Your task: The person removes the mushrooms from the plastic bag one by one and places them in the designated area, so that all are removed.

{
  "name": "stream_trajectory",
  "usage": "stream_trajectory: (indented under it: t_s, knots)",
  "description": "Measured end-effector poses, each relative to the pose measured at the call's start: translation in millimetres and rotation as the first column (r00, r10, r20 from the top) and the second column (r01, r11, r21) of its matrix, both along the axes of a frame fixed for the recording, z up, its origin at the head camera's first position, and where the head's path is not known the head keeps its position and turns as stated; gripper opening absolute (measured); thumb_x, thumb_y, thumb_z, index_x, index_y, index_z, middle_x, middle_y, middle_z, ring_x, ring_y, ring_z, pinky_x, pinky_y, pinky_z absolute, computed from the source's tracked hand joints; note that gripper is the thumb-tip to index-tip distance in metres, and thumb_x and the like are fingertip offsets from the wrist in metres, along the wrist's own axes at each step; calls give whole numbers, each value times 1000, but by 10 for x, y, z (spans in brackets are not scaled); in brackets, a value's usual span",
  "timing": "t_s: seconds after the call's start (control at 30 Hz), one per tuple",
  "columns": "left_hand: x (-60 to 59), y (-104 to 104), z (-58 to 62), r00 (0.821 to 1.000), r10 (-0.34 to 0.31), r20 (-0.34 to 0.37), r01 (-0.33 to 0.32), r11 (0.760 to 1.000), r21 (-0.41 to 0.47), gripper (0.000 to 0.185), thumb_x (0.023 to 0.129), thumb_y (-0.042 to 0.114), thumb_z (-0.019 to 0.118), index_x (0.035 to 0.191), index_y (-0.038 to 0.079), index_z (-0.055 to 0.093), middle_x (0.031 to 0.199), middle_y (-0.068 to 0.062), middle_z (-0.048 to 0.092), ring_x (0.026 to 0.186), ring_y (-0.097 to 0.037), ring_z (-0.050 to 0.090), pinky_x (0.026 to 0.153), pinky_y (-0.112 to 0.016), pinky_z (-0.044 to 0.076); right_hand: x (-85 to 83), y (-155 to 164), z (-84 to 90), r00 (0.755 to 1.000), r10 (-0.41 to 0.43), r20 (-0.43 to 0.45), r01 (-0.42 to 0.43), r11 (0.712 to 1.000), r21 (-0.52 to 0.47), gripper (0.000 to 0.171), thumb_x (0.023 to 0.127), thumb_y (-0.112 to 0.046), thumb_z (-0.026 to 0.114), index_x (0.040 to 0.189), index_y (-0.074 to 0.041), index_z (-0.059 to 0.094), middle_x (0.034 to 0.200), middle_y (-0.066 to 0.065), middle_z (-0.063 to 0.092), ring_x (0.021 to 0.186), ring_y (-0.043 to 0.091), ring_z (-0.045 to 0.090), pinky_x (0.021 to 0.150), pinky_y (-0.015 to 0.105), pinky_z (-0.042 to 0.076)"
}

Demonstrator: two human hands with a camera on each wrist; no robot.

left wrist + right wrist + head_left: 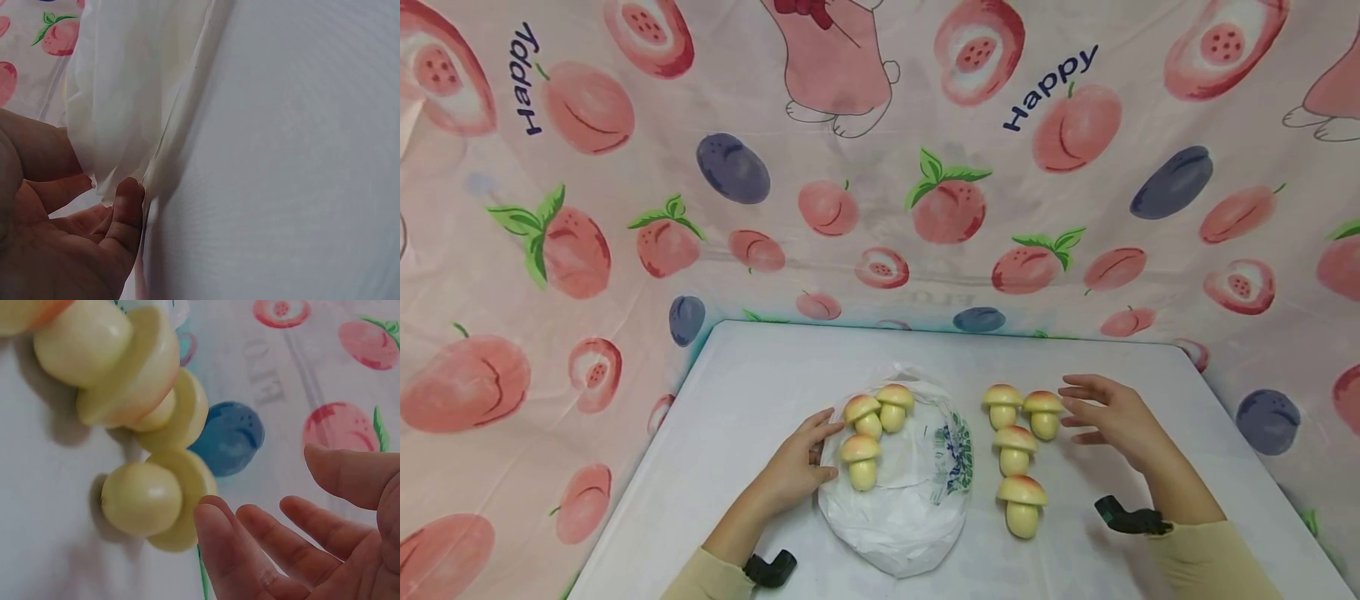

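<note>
The left hand [796, 469] lies with loosely bent fingers on the left edge of the bag [901, 508], touching the plastic, pinching nothing; three mushrooms [862, 460] sit on the bag just right of its fingertips; the right hand [1112, 417] hovers spread, fingers straight, holding nothing, right of the bag; its fingertips are just beside the nearest mushroom [1044, 413], one of four [1022, 503] grouped on the table [745, 392] between bag and hand; a fruit-print cloth [880, 167] hangs behind the table.
</note>
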State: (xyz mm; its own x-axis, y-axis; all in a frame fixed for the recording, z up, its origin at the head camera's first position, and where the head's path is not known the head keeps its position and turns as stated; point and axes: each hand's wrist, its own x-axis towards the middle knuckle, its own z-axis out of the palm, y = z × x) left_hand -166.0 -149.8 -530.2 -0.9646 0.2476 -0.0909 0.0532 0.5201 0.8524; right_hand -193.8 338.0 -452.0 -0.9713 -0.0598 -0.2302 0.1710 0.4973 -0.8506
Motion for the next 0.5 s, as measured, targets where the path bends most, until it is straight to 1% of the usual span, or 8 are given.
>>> stream_trajectory:
  t_s: [0.17, 0.33, 0.43, 0.5]
  knots:
    - [0, 3, 0, 1000, -1, -2, 1, 1000, -2, 69, 88, -5, 80, 152, 12, 62, 176, -6, 35, 146, -37, 53, 112, -55, 52, 13, -89, 50, 1000, 20, -24, -20, 1000, -7, 68, 109, -32, 65, 162, 0, 39, 159, 34, 50, 111, 34, 79, 80, 37, 67]
    - [0, 8, 1, 1000, 3, 2, -3, 1000, -5, 69, 88, -5, 80, 152, 13, 62, 176, -5, 35, 141, -34, 57, 110, -52, 53, 19, -194, 69, 999, 40, -32, -41, 999, -19, 69, 108, -35, 66, 162, -1, 41, 158, 32, 53, 111, 32, 79, 80, 38, 67]
    - [4, 8, 4, 1000, 1, 0, -1, 1000, -7, 69, 88, -5, 80, 152, 13, 62, 176, -5, 35, 141, -35, 57, 110, -52, 53, 31, -277, 73, 998, 53, -37, -54, 998, -27, 67, 107, -33, 67, 161, -2, 42, 157, 31, 54, 110, 32, 79, 81, 38, 67]
    - [7, 6, 6, 1000, -2, -4, 2, 1000, -9, 69, 88, -5, 80, 152, 12, 62, 176, -6, 35, 145, -37, 55, 111, -53, 53, 42, -337, 76, 998, 58, -39, -60, 998, -38, 67, 107, -32, 69, 161, -2, 43, 156, 31, 55, 110, 32, 78, 81, 38, 67]
